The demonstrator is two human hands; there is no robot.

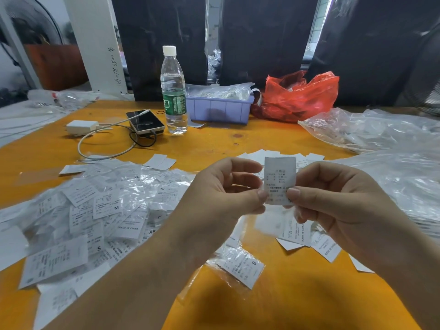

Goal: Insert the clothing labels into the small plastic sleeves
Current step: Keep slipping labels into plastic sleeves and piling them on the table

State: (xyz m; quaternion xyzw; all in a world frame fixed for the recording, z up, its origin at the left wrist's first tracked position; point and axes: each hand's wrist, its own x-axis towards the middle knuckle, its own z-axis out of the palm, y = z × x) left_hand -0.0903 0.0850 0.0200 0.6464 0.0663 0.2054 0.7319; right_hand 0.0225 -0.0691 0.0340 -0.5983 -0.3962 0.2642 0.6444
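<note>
Most of the view is filled by an orange tabletop, seen from above. Clear plastic sheeting is heaped along its right side. A wide pile of sleeved labels is spread over the left half, with size letters such as S, M and XL printed on them. A red bag and a lilac tray are set at the far edge. A water bottle is stood upright just left of the tray, with a phone and a white charger beside it.

Both hands are raised above the tabletop in the centre. One label is held upright between them. Its lower left corner is pinched by the thumb and forefinger of the left hand. Its lower right corner is pinched by the right hand, fingers curled. A single sleeved label marked S is lying below the hands.
</note>
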